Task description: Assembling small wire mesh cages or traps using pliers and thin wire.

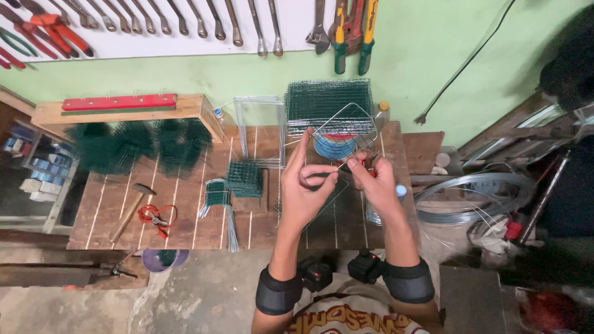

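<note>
The left hand (pixel 304 185) is pinching its thumb and forefinger together on a thin bare steel wire frame (pixel 344 127), bent into a rounded-corner triangle, while its other fingers are spreading upward. The right hand (pixel 371 179) is closing just beside it, fingers curled on the same wire; something small and red is showing between them, too small to tell what. Both hands are gripping the frame at its near, lower end, so the frame is rising away from them toward the green wall, its long axis running roughly from the hands up and slightly to the right. Neither hand is clearly nearer: they are sharing the wire, almost touching.

Taking the wire frame as the landmark: directly behind it a blue and red round reel (pixel 335 146) is lying on the brown wooden slatted bench (pixel 185 204), and beyond that a stack of dark green wire mesh panels (pixel 329 104) is standing. To the frame's left, bare rectangular wire frames (pixel 260 127) are leaning, then a small green mesh cage (pixel 242 179), and further left a wooden-handled hammer (pixel 131 210) and red-handled pliers (pixel 156 218). To its right, a coil of grey steel wire (pixel 470 196) is resting beside the bench. Above it, spanners and wrenches (pixel 185 21) are hanging on a white board.
</note>
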